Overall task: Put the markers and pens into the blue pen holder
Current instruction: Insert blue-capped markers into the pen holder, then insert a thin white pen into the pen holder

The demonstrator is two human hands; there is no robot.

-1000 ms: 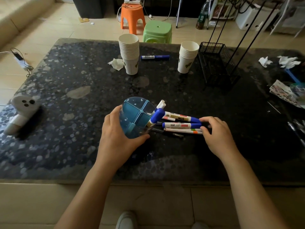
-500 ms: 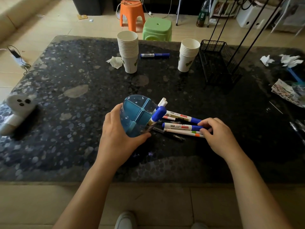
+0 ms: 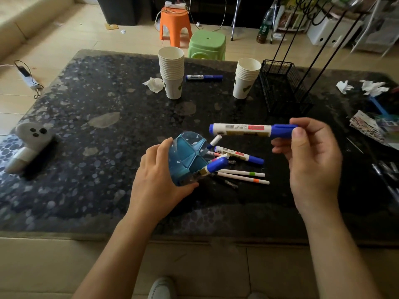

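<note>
Blue translucent plastic formed the pen holder [image 3: 187, 157], which was tilted on the dark speckled table [image 3: 90, 147] with the left hand [image 3: 158, 184] wrapped around its near side, fingers closed on its wall. A blue-capped marker [image 3: 212, 167] projected from one compartment. The right hand [image 3: 311, 160] was raised above the table, fingers pinching the blue cap end of a white marker [image 3: 250, 130] held level. Just beside the holder lay another marker [image 3: 239, 154] and two thin white pens [image 3: 243, 175]. Farther back, one blue marker [image 3: 204, 77] lay between two stacks of paper cups [image 3: 172, 74].
</note>
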